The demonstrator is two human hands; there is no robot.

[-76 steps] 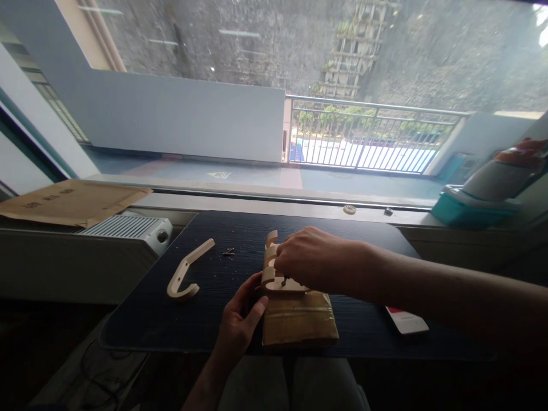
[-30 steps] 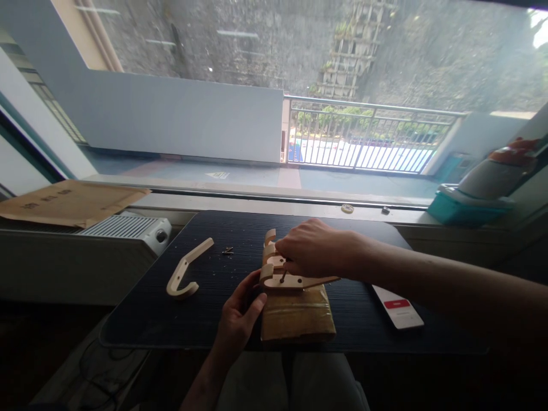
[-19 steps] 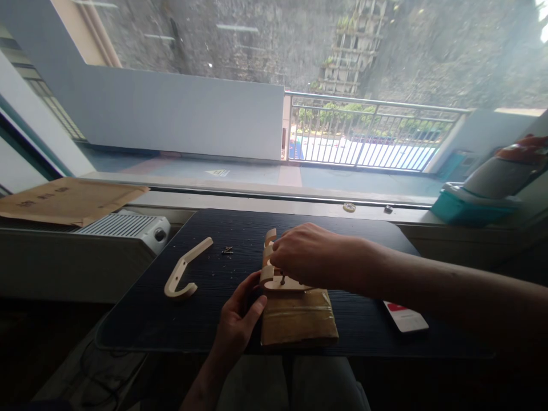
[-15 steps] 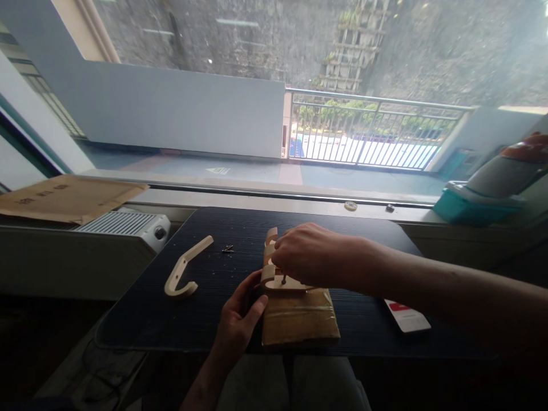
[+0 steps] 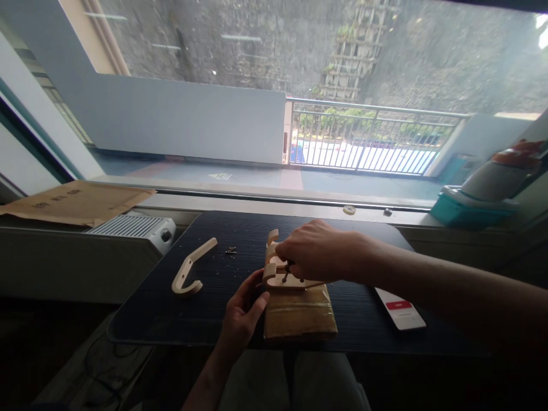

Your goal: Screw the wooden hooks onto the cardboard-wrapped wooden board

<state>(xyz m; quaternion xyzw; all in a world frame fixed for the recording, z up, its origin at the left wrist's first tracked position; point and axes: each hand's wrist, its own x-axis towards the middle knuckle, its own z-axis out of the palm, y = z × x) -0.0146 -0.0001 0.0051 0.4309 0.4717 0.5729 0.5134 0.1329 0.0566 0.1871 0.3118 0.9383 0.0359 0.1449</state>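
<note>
A pale wooden hook rack (image 5: pixel 278 277) rests on a brown taped parcel (image 5: pixel 298 314) on the dark table (image 5: pixel 205 308). My right hand (image 5: pixel 314 251) hovers over the rack, fingers pinched on a small dark screw (image 5: pixel 285 276) standing in the wood. My left hand (image 5: pixel 244 317) grips the parcel's left edge and braces the rack with its thumb. A loose wooden hook (image 5: pixel 192 268) lies to the left. Tiny screws (image 5: pixel 231 250) lie beside it.
A white and red card (image 5: pixel 400 308) lies at the table's right. A white heater (image 5: pixel 132 225) and flat cardboard (image 5: pixel 72 201) sit to the left. On the sill at right stands a teal box (image 5: pixel 466 208). The window looks onto a balcony railing.
My right hand has shifted slightly on the screw, more of the rack's surface showing. My left hand stays on the parcel. The view has swayed a little.
</note>
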